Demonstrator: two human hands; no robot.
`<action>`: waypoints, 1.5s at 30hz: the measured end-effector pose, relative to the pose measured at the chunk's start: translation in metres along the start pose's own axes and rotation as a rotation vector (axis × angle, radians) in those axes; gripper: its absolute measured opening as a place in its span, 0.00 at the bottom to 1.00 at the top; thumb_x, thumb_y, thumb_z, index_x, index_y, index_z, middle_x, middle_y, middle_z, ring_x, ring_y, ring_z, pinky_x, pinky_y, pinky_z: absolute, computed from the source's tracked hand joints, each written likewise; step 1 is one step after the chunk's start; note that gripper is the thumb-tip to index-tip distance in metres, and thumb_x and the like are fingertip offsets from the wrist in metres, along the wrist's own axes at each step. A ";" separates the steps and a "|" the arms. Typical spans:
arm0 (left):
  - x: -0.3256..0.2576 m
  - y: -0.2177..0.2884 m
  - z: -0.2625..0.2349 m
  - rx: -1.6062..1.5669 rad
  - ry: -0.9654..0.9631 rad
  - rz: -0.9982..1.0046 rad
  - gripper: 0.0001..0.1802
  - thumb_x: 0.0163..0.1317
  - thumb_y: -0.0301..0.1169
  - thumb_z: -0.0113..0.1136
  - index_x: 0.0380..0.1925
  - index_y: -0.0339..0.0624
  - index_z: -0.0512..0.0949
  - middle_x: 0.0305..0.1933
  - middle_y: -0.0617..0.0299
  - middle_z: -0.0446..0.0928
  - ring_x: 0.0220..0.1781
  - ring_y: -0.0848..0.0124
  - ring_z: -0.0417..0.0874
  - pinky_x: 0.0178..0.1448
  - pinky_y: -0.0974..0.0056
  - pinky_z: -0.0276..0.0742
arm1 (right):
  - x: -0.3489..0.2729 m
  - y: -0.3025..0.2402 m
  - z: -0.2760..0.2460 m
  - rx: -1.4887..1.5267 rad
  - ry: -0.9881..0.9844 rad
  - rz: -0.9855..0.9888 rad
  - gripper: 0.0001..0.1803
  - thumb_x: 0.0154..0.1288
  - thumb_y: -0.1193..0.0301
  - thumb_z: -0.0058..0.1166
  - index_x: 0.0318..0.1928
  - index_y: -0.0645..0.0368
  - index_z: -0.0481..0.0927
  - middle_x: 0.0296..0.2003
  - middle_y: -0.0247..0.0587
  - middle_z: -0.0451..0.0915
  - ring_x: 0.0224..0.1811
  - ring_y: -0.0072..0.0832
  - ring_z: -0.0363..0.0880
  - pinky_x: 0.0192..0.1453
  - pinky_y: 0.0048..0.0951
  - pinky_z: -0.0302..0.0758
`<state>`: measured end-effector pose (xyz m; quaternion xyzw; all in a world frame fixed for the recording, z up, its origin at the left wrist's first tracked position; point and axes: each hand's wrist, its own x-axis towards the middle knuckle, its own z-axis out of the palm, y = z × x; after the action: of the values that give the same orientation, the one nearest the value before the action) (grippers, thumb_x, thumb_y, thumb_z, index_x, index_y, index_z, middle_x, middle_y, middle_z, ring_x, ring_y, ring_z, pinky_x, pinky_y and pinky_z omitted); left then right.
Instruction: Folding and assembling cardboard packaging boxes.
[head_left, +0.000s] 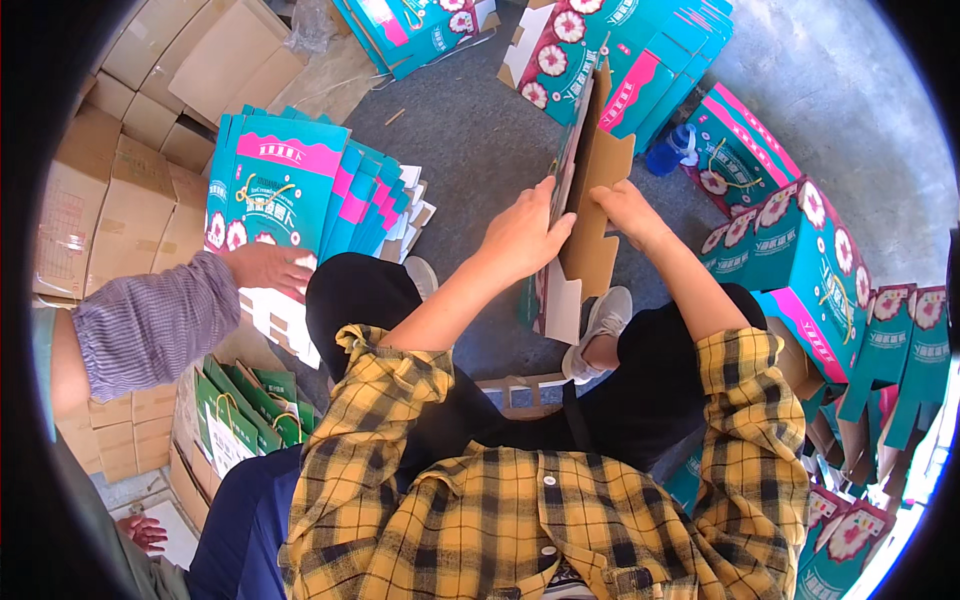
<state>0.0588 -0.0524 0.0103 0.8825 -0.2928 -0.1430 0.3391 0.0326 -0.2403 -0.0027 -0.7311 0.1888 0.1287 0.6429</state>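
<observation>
Between my knees a teal carton (592,255) stands on end, partly unfolded, its plain brown inside and end flaps toward my right. My left hand (525,232) grips the near-left panel, with the thumb over its edge. On the other side, my right hand (628,212) pinches the brown flap with curled fingers. To my left a co-worker's hand (268,268) rests at the lower edge of a stack of flat teal and pink cartons (285,165).
Brown shipping boxes (130,200) are piled at the left, with green bags (245,405) below them. More flat teal cartons (665,70) lie ahead. A blue bottle (670,150) stands by a teal carton (740,150). Made-up teal cartons (820,270) crowd the right.
</observation>
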 end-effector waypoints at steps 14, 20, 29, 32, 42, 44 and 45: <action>0.003 0.008 0.004 0.038 -0.029 0.037 0.43 0.59 0.48 0.56 0.65 0.30 0.55 0.62 0.36 0.64 0.62 0.47 0.70 0.63 0.53 0.67 | 0.012 0.016 -0.006 -0.016 0.052 -0.024 0.16 0.62 0.68 0.45 0.46 0.66 0.75 0.38 0.45 0.80 0.36 0.33 0.81 0.35 0.33 0.79; 0.018 -0.010 0.022 -0.059 0.134 0.120 0.33 0.62 0.34 0.49 0.67 0.41 0.54 0.56 0.40 0.69 0.52 0.44 0.76 0.54 0.47 0.73 | 0.010 0.014 0.000 0.040 0.088 -0.061 0.16 0.62 0.67 0.47 0.40 0.68 0.78 0.31 0.44 0.81 0.31 0.32 0.82 0.30 0.33 0.78; -0.021 -0.031 -0.019 0.072 0.081 0.220 0.36 0.62 0.23 0.45 0.70 0.49 0.49 0.65 0.44 0.62 0.64 0.47 0.67 0.64 0.53 0.67 | 0.025 0.012 -0.073 -0.034 0.284 -0.095 0.14 0.60 0.68 0.48 0.37 0.68 0.80 0.29 0.45 0.82 0.27 0.32 0.82 0.25 0.33 0.76; -0.031 -0.038 -0.016 0.171 0.043 0.294 0.36 0.61 0.22 0.47 0.70 0.47 0.50 0.66 0.43 0.61 0.64 0.47 0.67 0.65 0.53 0.66 | 0.033 0.019 -0.085 0.015 0.349 -0.096 0.14 0.59 0.69 0.48 0.37 0.69 0.80 0.29 0.46 0.82 0.27 0.33 0.82 0.25 0.32 0.76; -0.026 -0.032 -0.015 0.371 -0.013 0.430 0.47 0.48 0.28 0.66 0.68 0.46 0.54 0.68 0.44 0.58 0.66 0.48 0.65 0.66 0.53 0.64 | 0.037 0.023 -0.089 -0.101 0.383 -0.067 0.14 0.57 0.68 0.49 0.34 0.68 0.81 0.27 0.46 0.81 0.26 0.33 0.81 0.25 0.33 0.75; -0.025 -0.028 -0.017 0.383 -0.034 0.443 0.47 0.47 0.29 0.67 0.68 0.46 0.55 0.68 0.45 0.58 0.66 0.49 0.65 0.67 0.53 0.63 | 0.039 0.028 -0.095 -0.113 0.393 -0.074 0.14 0.57 0.68 0.49 0.34 0.68 0.81 0.27 0.46 0.82 0.26 0.33 0.81 0.25 0.33 0.75; -0.024 -0.027 -0.017 0.399 -0.057 0.456 0.48 0.46 0.30 0.68 0.68 0.46 0.55 0.68 0.45 0.58 0.67 0.50 0.65 0.67 0.53 0.62 | 0.040 0.029 -0.099 -0.138 0.383 -0.060 0.14 0.57 0.68 0.49 0.35 0.68 0.81 0.27 0.46 0.82 0.27 0.33 0.82 0.25 0.33 0.75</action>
<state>0.0585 -0.0128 0.0058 0.8388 -0.5152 -0.0277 0.1742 0.0498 -0.3452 -0.0320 -0.7897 0.2767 -0.0191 0.5472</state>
